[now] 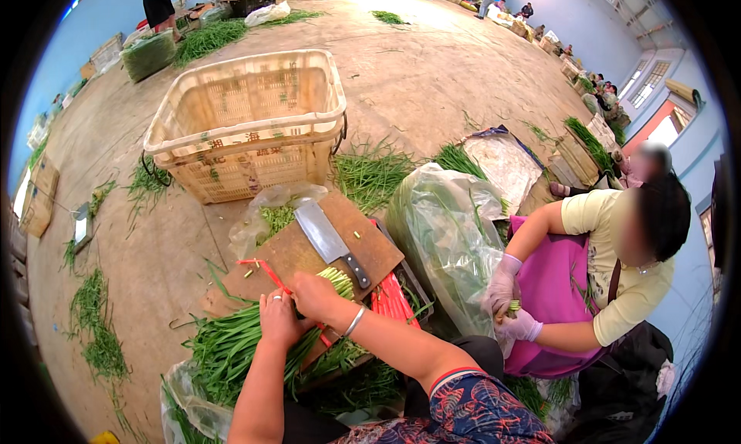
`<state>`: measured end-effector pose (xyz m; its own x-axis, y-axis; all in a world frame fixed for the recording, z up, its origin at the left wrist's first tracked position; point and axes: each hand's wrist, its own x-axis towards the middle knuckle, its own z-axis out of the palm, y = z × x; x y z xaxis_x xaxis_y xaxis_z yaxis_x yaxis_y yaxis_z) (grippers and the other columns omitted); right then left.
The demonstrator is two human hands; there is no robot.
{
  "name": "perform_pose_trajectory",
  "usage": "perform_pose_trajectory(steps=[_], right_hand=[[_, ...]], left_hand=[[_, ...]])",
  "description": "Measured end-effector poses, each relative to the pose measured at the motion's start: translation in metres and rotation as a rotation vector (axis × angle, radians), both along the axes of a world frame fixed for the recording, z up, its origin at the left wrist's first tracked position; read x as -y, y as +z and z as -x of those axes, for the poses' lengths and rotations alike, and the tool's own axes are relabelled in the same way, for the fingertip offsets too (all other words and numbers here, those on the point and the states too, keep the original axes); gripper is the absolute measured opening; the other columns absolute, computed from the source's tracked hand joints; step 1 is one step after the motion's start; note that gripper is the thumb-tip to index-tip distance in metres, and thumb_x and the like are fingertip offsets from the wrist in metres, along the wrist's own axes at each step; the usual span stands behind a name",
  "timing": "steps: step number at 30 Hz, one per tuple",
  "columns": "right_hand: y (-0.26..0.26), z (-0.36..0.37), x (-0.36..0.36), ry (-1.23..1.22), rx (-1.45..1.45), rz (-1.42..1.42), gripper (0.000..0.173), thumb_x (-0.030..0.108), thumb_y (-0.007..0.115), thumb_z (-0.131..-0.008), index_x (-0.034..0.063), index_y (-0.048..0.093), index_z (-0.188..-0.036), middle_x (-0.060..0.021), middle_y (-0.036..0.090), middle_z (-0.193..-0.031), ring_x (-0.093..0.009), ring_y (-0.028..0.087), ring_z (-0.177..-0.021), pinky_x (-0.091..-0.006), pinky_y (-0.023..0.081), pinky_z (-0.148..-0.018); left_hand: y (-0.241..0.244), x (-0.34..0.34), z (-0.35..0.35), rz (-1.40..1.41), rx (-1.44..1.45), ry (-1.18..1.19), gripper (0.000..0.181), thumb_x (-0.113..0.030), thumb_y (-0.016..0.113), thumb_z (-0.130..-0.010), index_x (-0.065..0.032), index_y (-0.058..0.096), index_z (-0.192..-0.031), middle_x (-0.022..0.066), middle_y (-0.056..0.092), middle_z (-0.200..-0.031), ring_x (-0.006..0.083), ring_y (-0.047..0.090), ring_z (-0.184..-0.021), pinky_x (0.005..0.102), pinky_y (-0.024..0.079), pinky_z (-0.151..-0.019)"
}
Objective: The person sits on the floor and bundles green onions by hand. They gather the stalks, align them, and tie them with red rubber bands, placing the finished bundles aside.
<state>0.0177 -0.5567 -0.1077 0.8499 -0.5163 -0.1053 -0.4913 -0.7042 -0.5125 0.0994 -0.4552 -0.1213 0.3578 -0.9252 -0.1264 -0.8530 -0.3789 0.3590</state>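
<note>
A bundle of long green leafy stalks (234, 340), possibly garlic chives, lies across a wooden board (370, 244) in front of me. Its pale cut ends point away to the right. My left hand (279, 316), wearing a ring, and my right hand (315, 296) meet over the bundle and pinch a red plastic strip (269, 272). One end of the strip sticks out beyond my fingers, and red also shows below my right wrist. On the board rests a cleaver (321, 233) with a black handle, beside a few cut stalk bits. My fingertips are partly hidden.
Several red strips (391, 299) lie right of the board. Past it are a bag of cuttings (278, 215) and a large plastic crate (249, 154) bearing writing. A gloved co-worker (613, 259) sits at right by a big clear bag (446, 230). Loose greens (373, 175) litter the floor.
</note>
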Motion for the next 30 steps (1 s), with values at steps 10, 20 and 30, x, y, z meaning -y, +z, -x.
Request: perform_pose_trajectory(steps=[10, 20, 30], right_hand=[[-0.004, 0.032, -0.021, -0.189, 0.315, -0.078, 0.016, 0.017, 0.062, -0.079, 0.0074, 0.062, -0.092, -0.0124, 0.057, -0.086, -0.033, 0.059, -0.076, -0.0433, 0.049, -0.066], [-0.026, 0.046, -0.033, -0.088, 0.356, 0.001, 0.014, 0.012, 0.062, -0.075, 0.0083, 0.061, -0.089, -0.0087, 0.053, -0.084, -0.029, 0.059, -0.077, -0.0404, 0.049, -0.064], [-0.021, 0.046, -0.035, -0.091, 0.385, 0.078, 0.003, 0.009, 0.055, -0.076, 0.0077, 0.054, -0.078, -0.0116, 0.052, -0.082, -0.031, 0.058, -0.078, -0.0426, 0.049, -0.062]], left_hand=[[-0.003, 0.001, -0.006, 0.036, -0.011, -0.003, 0.059, -0.034, 0.075, -0.060, -0.0109, 0.058, -0.111, 0.0080, 0.062, -0.101, 0.0264, 0.058, -0.097, 0.0417, 0.039, -0.087], [-0.012, 0.001, -0.005, -0.032, 0.018, -0.035, 0.071, -0.032, 0.077, -0.059, -0.0102, 0.052, -0.121, 0.0093, 0.058, -0.115, 0.0281, 0.056, -0.104, 0.0420, 0.040, -0.091], [-0.003, 0.003, -0.008, -0.061, -0.026, -0.018, 0.077, -0.043, 0.076, -0.058, -0.0083, 0.053, -0.122, 0.0115, 0.060, -0.111, 0.0281, 0.056, -0.104, 0.0424, 0.039, -0.090]])
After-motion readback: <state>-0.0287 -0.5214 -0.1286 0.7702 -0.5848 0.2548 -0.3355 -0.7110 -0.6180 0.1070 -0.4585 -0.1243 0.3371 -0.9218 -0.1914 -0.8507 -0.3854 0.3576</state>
